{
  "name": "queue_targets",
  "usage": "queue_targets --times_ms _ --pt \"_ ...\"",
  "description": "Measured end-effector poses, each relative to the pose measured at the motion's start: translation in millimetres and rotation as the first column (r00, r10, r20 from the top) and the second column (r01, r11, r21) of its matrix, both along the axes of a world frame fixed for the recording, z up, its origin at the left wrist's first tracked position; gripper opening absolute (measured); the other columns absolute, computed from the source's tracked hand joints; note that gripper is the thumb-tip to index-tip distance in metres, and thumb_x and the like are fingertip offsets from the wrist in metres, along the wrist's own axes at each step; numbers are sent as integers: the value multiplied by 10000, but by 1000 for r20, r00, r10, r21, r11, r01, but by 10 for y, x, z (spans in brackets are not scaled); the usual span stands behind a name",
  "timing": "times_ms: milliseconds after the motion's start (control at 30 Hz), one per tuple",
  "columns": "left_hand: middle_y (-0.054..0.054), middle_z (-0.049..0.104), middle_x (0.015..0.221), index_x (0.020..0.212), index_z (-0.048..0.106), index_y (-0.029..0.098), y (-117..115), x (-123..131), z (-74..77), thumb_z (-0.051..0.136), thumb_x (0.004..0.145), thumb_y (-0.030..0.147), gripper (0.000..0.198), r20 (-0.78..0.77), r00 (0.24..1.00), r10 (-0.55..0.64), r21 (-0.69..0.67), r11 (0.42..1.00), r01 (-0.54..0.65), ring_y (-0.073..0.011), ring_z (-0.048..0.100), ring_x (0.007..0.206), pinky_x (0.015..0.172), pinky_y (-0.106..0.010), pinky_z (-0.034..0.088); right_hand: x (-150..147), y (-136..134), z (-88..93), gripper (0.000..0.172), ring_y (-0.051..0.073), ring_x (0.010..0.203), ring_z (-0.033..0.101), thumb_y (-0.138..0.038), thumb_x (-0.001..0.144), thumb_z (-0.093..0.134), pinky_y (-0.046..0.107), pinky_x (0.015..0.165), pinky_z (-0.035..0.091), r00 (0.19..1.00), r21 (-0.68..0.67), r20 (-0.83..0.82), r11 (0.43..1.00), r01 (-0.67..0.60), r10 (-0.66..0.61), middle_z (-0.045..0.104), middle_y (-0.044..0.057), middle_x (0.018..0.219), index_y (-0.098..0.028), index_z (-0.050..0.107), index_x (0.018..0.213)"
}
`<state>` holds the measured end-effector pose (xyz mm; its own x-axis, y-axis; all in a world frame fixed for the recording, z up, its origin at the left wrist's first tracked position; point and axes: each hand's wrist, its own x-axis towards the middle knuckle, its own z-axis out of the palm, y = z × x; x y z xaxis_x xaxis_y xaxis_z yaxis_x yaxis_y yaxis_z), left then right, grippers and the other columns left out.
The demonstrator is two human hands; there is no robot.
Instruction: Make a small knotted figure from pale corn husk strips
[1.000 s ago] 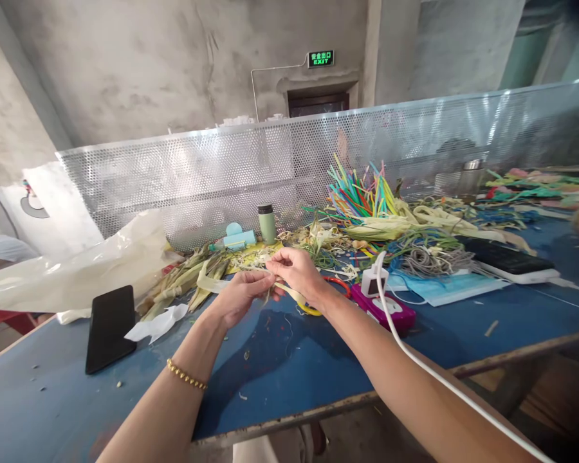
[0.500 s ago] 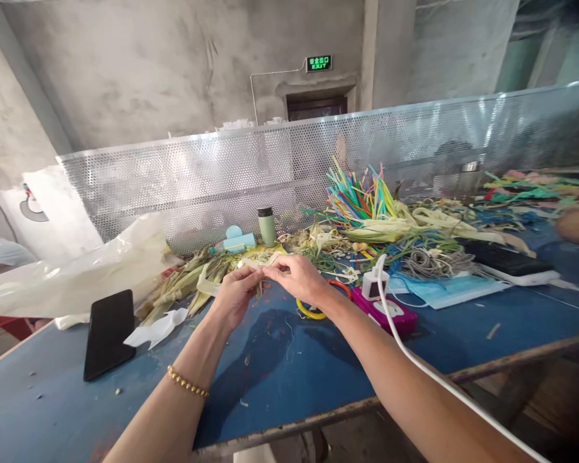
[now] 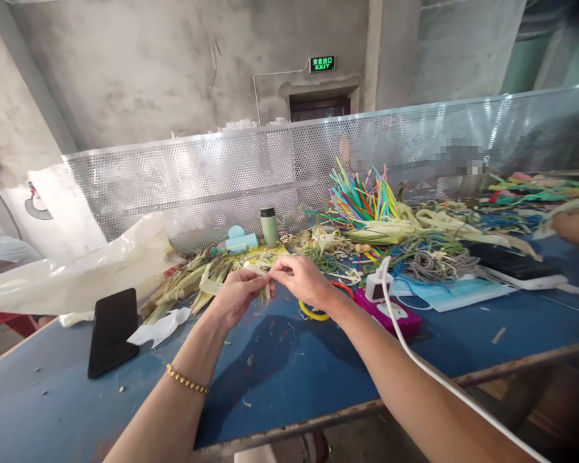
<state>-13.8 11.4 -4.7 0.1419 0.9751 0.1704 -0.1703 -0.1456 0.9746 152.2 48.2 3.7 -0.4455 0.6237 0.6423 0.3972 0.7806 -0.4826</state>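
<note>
Bare concrete room, with a green exit sign above a dark doorway. In front, a blue tabletop backed by a perforated metal screen. Along the screen: a heap of corn husks, a green flask, a fan of coloured strips. Nearer: a black phone to the left, a pink power strip with a white cable running off towards the near edge, a yellow ring just beside the right wrist, a blue face mask further right. At the far right edge, another person's hand.

Left hand: thumb and fingertips pinched shut on a pale husk strip, gold bracelet on the forearm. Right hand: fingers curled, thumb and forefinger closed on the same strip, tips nearly meeting those of the left. Strip held above the middle of the table, just in front of the husk heap, loose ends hanging below the fingers. Both forearms stretched forward from the near edge, converging, raised clear of the surface.
</note>
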Motion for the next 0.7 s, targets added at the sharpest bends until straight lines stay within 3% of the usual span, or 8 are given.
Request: queue_targets --times_ms 100,200,267,300,367,467,700 --pt "-72 684 623 658 707 96 9 9 -1 842 546 277 252 60 994 91 9 996 -92 -152 604 600 612 -273 443 0 8 0 137 136 674 576 -205 840 625 263 681 390 993 90 27 990 112 -114 665 34 729 -160 621 711" --pt "-33 669 644 705 698 108 36 15 -1 856 511 234 280 170 968 186 -1 982 -189 -118 573 588 552 -237 400 18 5 25 50 176 789 586 -205 834 626 304 765 402 952 235 -81 923 306 -295 667 84 889 -157 637 844" --pt "-16 657 652 727 690 114 53 21 -6 861 497 225 307 230 947 224 -24 974 -225 -104 555 574 532 -231 382 26 4 36 138 194 823 582 -208 828 625 321 784 407 907 259 -177 871 417 -382 658 115 952 -142 628 949" --pt "-14 655 660 739 687 116 60 26 -10 862 495 228 320 251 941 229 -33 973 -228 -106 555 578 533 -233 385 22 3 34 150 192 800 581 -215 831 619 316 765 412 899 233 -194 871 432 -393 661 113 928 -138 624 960" --pt "-11 648 669 753 684 120 68 40 -25 864 497 238 334 270 936 224 -34 974 -224 -107 551 584 533 -236 384 -2 -1 12 95 169 709 571 -227 843 598 289 697 413 928 141 -156 923 359 -338 665 78 813 -147 631 881" --pt "-7 632 680 748 684 121 70 64 -53 863 511 236 319 264 941 213 -11 976 -218 -96 532 597 532 -228 366 -65 -19 -41 117 138 648 547 -220 821 619 254 635 389 988 36 -57 989 146 -144 648 32 707 -162 627 719" --pt "0 601 659 715 691 124 44 75 -43 864 520 254 291 210 962 175 28 982 -185 -93 508 601 542 -230 361 -99 -54 -36 151 101 555 473 -162 778 602 232 561 337 993 -92 -116 996 12 -23 576 -12 578 -150 601 627"
